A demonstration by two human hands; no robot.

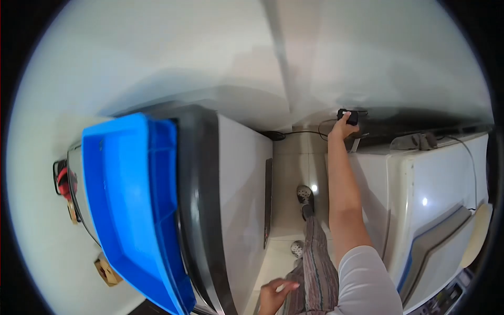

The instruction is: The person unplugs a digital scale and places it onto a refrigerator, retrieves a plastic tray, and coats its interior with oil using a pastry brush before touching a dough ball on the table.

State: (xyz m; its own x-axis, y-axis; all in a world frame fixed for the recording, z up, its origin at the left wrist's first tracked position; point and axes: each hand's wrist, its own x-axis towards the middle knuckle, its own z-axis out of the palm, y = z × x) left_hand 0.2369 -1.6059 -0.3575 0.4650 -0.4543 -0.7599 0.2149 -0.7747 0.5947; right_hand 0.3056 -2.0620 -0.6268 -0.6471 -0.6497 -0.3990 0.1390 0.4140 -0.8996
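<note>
Right grip closed on black device, fingers part-hidden; left grip unclear, wrist-cropped.

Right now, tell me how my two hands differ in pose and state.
The right hand is stretched far out to the wall; the left hand hangs back by the striped trousers.
The right hand holds a small black block; the left hand is loosely curled, with nothing visible in it.
The right forearm shows at full length; the left is mostly out of view.
Both are bare.
</note>
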